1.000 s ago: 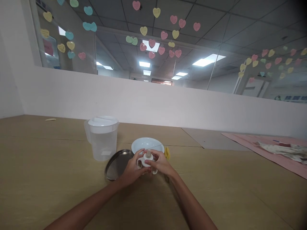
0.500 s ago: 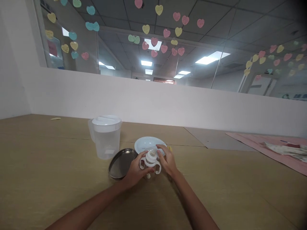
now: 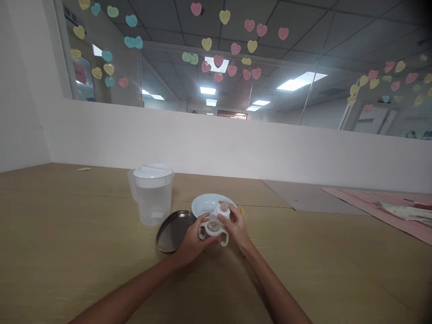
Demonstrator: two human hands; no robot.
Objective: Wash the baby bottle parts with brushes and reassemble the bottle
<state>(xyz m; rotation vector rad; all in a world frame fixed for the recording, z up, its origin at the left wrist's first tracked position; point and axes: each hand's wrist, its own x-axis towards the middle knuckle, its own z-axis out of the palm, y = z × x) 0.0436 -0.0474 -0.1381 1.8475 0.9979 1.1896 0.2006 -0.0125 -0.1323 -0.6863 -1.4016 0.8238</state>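
Note:
My left hand [image 3: 195, 238] is closed around a baby bottle [image 3: 213, 226] with a white two-handled holder; its round mouth shows uncovered at the top. In my right hand [image 3: 237, 227] is the white nipple cap [image 3: 223, 209], a collar with a clear teat, held just above and right of the bottle's mouth, apart from it. Behind both hands lies a pale blue-white plate [image 3: 202, 202], partly covered by them. A round metal tray [image 3: 173, 231] sits just left of my left hand.
A clear lidded pitcher [image 3: 153, 195] stands behind the metal tray. Something yellow [image 3: 241, 212] shows beside the plate. At the right, a pink cloth [image 3: 364, 204] carries a whitish item [image 3: 401, 211]. A white wall [image 3: 219, 144] with a window above it closes off the table's far side.
My right hand has lifted the nipple cap off the bottle, up and to the right, baring the mouth. My left hand keeps its hold. The camera view shifted slightly.

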